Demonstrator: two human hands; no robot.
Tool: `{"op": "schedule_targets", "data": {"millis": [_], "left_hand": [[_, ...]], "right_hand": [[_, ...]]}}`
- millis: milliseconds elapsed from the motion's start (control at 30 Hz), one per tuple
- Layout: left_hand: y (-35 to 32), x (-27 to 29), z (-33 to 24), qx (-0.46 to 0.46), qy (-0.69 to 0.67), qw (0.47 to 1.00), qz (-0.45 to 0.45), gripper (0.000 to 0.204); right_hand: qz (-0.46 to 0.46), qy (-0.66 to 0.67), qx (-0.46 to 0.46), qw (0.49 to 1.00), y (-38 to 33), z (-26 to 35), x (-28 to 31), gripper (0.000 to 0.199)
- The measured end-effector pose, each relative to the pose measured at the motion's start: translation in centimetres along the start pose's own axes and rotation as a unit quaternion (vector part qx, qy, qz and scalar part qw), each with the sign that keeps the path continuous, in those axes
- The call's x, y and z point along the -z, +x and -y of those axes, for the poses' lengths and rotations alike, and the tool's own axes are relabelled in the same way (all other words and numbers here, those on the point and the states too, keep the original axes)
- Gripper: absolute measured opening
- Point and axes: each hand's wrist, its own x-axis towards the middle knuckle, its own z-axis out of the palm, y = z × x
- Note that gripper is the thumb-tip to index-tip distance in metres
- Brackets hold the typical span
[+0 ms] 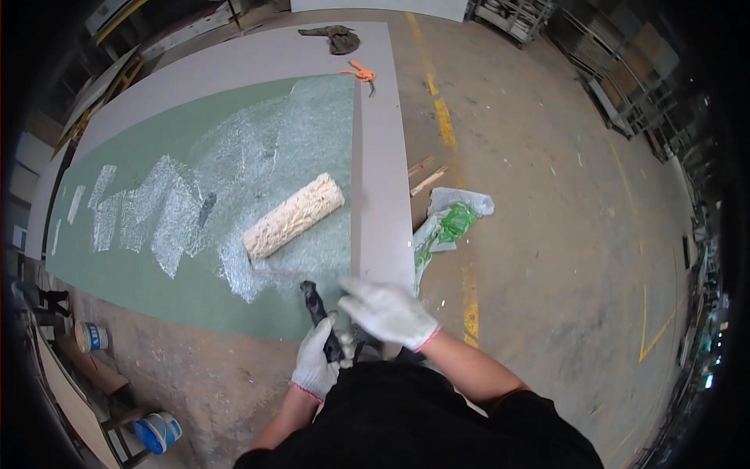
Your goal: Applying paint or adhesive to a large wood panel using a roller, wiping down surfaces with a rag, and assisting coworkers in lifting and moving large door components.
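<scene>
My left hand (pixel 316 359), in a white knit glove, is closed around the black handle of a paint roller (pixel 294 216). The roller's fluffy cream sleeve lies slantwise over a green board (pixel 141 293), which carries white wet-looking streaks, densest toward its right part. My right hand (pixel 391 313), gloved too, hovers by the board's near right corner with its fingers stretched out and slightly blurred. Nothing shows in it. Beneath the green board is a larger pale grey panel (pixel 383 156). At its far end lie an orange-handled tool (pixel 362 73) and a dark crumpled cloth (pixel 342 39).
On the floor right of the panel are a green-and-white plastic bag (pixel 453 219) and wooden sticks (pixel 428 180). Two buckets (pixel 158 432) stand at lower left beside leaning boards (pixel 70 375). Loaded racks (pixel 633 70) line the far right. Yellow lines (pixel 442 117) mark the concrete floor.
</scene>
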Motion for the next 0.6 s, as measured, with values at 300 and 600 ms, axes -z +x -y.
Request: {"op": "schedule_targets", "data": {"millis": [300, 600], "left_hand": [[2.2, -6.1, 2.8, -0.236, 0.034, 0.935, -0.264, 0.062], [3.1, -13.9, 1.3, -0.197, 0.058, 0.861, -0.465, 0.068]], "right_hand": [[-0.038, -0.342, 0.058, 0.937, 28.7, -29.5, 12.6, 0.027], [0.023, -0.356, -0.068, 0.932, 58.6, -42.3, 16.4, 0.038]]}}
